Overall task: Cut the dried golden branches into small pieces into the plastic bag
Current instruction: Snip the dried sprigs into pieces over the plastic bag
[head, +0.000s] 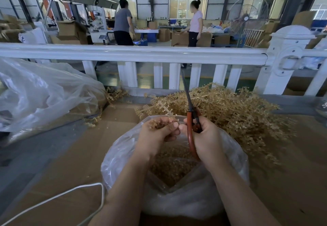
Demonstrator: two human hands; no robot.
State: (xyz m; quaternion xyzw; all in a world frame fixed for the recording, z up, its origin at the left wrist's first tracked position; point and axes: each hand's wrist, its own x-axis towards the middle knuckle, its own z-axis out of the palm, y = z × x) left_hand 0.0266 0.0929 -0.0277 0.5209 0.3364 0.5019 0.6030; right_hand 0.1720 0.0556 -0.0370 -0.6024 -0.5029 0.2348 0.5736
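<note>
I am in a big work hall with windows at the back, and two people (123,22) stand far off by cardboard boxes. A long white fence (134,54) runs across in front of me. My table (74,155) is covered with brown cardboard. On the left lies a big crumpled clear bag (44,91). A heap of dried golden branches (230,112) sits on the right, just behind my hands. Right in front of me is the open plastic bag (235,155), with small cut pieces (173,169) inside it. A white cord (58,195) lies on the cardboard at the lower left. My right hand (203,137) is curled around the red handles of the scissors (190,119), and the blades point up and away. My left hand (157,130) pinches a small golden branch piece (169,114) above the bag.
</note>
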